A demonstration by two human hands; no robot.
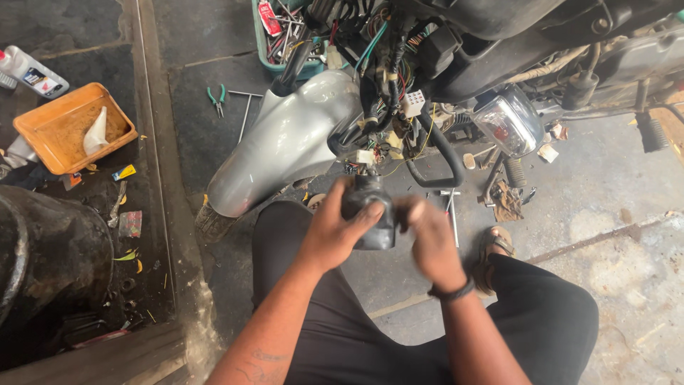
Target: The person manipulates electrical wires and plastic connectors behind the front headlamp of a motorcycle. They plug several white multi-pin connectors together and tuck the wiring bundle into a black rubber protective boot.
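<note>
The left hand [340,224] was curled around a black switch housing [370,214], thumb pressed across its front, gripping it firmly. The right hand [431,239] sat just beside the housing on its other side, fingers bent toward it; blur hid whether it gripped anything. The housing hung just below the silver front fender [285,142], wires running up from it into the wiring bundle [385,78]. Well left of the fender lay an orange tray [43,125]; green pliers [216,96] lay near the fender's upper edge.
</note>
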